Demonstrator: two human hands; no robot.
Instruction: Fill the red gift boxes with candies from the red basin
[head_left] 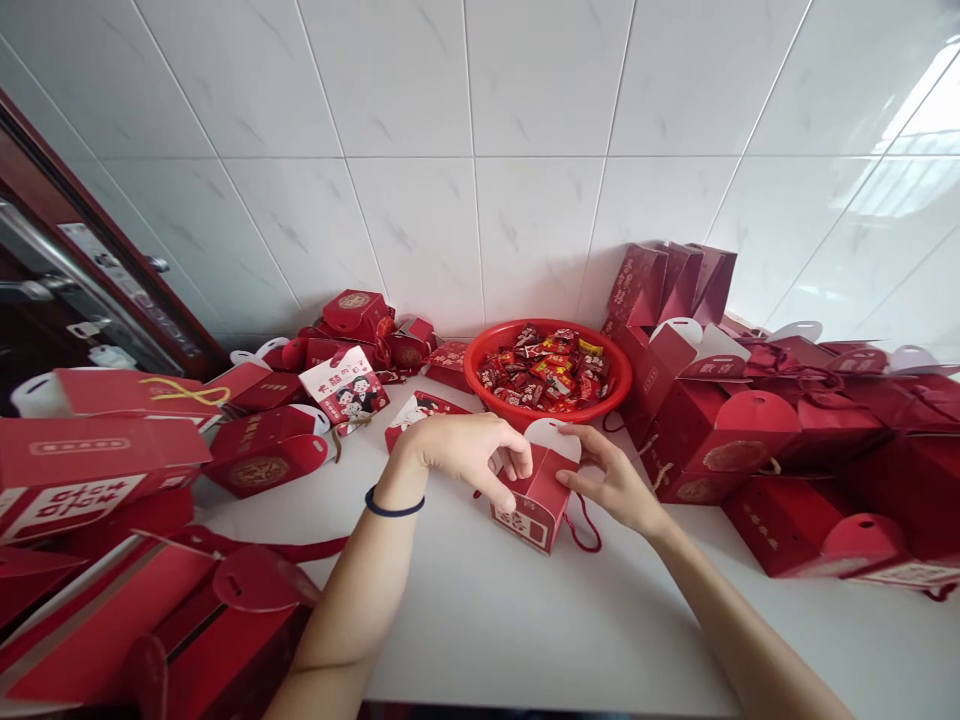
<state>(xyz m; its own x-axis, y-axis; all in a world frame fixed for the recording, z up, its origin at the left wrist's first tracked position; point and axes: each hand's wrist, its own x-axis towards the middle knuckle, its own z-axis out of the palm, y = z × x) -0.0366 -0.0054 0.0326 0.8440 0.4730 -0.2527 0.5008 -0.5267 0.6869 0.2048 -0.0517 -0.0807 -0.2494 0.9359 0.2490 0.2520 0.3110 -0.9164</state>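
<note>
A small red box with a looped cord sits on the white worktop, between two hands I follow remotely. The left hand arches over it, thumb and fingers apart; the right hand touches its right side, though I cannot tell whether those fingers clamp it. Behind, a red basin holds wrapped candies; more red boxes crowd both sides.

Behind the small box the basin (heaped with sweets) blocks the way, boxes crowd both sides, and open table lies between the forearms.
</note>
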